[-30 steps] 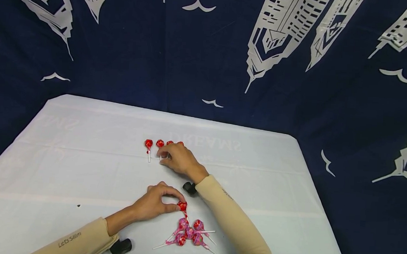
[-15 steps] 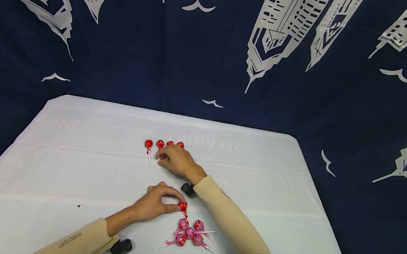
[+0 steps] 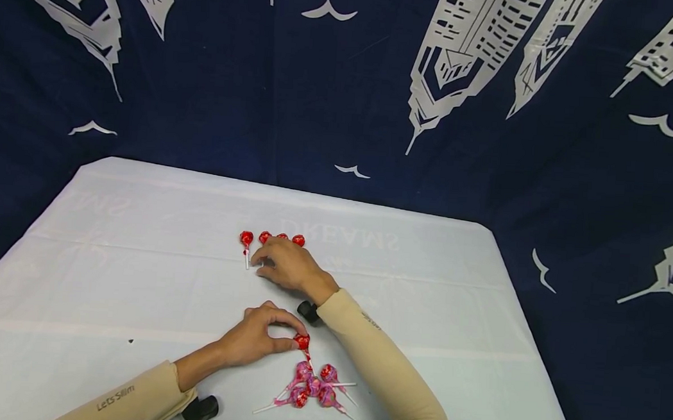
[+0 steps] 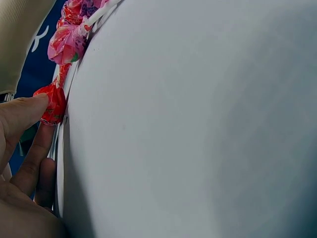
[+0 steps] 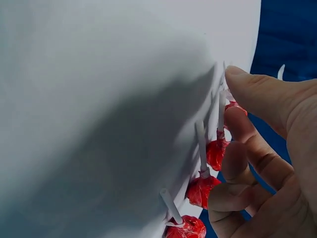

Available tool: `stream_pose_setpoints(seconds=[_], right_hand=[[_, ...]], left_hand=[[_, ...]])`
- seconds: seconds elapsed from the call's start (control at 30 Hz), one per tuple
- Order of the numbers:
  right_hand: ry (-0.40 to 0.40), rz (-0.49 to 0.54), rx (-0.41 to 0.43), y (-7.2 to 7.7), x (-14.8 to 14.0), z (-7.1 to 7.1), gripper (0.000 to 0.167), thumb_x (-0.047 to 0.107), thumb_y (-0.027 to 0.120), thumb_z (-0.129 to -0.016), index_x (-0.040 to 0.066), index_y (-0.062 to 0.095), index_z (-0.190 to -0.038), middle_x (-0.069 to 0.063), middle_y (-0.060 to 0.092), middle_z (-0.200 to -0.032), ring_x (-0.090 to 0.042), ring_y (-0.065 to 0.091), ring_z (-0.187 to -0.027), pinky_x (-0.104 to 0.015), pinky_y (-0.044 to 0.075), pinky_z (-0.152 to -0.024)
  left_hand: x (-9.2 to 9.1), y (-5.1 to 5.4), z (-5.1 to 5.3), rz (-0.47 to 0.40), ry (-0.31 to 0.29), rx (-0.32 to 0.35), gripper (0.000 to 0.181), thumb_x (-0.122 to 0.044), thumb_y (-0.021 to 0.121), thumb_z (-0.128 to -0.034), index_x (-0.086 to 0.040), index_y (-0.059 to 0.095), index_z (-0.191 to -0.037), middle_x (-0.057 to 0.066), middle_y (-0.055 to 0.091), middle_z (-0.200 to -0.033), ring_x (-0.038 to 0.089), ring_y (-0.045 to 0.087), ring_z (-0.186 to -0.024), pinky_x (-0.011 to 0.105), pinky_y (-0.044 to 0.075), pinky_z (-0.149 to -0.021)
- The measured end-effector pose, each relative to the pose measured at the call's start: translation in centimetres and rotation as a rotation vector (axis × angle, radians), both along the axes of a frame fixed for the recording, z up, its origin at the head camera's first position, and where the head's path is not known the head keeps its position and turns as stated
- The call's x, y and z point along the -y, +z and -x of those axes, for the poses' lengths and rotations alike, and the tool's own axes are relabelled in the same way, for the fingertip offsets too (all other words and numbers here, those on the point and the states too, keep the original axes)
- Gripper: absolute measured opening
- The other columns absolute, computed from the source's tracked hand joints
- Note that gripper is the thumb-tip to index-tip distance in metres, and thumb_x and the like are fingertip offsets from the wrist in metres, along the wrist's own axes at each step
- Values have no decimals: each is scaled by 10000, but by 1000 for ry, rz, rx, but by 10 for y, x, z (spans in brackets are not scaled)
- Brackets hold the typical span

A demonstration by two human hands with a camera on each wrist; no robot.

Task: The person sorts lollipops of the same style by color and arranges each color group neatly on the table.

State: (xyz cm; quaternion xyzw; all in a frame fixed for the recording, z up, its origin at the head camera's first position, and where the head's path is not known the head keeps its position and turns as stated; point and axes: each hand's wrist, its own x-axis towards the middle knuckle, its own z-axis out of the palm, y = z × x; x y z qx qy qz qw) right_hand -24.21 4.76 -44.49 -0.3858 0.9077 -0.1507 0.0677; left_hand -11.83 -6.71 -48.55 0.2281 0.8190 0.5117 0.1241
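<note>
1. Left hand point(image 3: 259, 337)'s pinching a round, shiny red-wrapped lollipop point(image 3: 302, 342) by its head, right beside the pink-wrapped lollipop cluster point(image 3: 314, 385).
2. Right hand point(image 3: 288, 263)'s loose, thumb and index parted, at the white-stick red lollipop row point(image 3: 265, 237).

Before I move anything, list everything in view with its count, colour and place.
Tablecloth: one, white, across the foreground
Backdrop: one, navy with pale prints, behind the tablecloth
Row lollipops: four, red, toward the far edge
Lone lollipop: one, red, at the cluster's far side
Cluster lollipops: five, pink and red, near the front
Speck: one, dark, left on the tablecloth
Wrist devices: two, black, one by each wrist
Sleeves: two, beige, on the forearms
Left hand: one, bare, pinching the lone lollipop
Right hand: one, bare, at the row lollipops
</note>
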Motion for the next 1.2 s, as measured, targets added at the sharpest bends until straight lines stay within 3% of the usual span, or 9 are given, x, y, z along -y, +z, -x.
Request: stream_pose_setpoints(seconds=[0.4, 0.63, 0.83, 1.03, 1.2], right_hand=[[24, -37, -20, -5, 5, -2, 217, 255, 713, -943, 248, 755, -1156, 69, 648, -1099, -64, 563, -984, -184, 465, -854], [17, -14, 9, -3, 3, -3, 239, 251, 705, -948, 253, 745, -1185, 69, 646, -1109, -67, 556, -989, -196, 457, -858], [10, 88, 48, 6, -10, -4, 235, 250, 686, -959, 217, 736, -1186, 55, 657, -1110, -105, 563, -1011, -248, 448, -917], [58, 196, 90, 16, -34, -13, 223, 201, 689, -955, 140, 734, -1165, -3, 697, -1033, -122, 563, -824, -251, 452, -810], [75, 258, 157, 19, -56, -25, 250, 173, 716, -938, 96, 718, -1175, -8, 709, -1043, -109, 579, -807, -286, 502, -783]], left_hand=[[0, 1, -1, -8, -2, 12, 177, -235, 776, -877, -293, 764, -1044, -173, 736, -1046, 92, 500, -1020, 468, 212, -891], [0, 2, -2, -11, -4, 1, 169, -236, 778, -875, -285, 767, -1036, -174, 740, -1030, 96, 494, -1004, 450, 211, -869], [0, 2, -2, -2, 5, -4, 161, -243, 781, -872, -297, 766, -1022, -179, 736, -1031, 85, 494, -1003, 432, 221, -863], [2, 2, -2, 11, 12, 7, 160, -260, 776, -879, -315, 761, -1029, -190, 729, -1014, 96, 497, -979, 436, 229, -875], [1, 2, -1, 23, 15, 8, 151, -282, 774, -879, -324, 760, -1024, -200, 728, -1029, 88, 503, -1003, 465, 231, -896]])
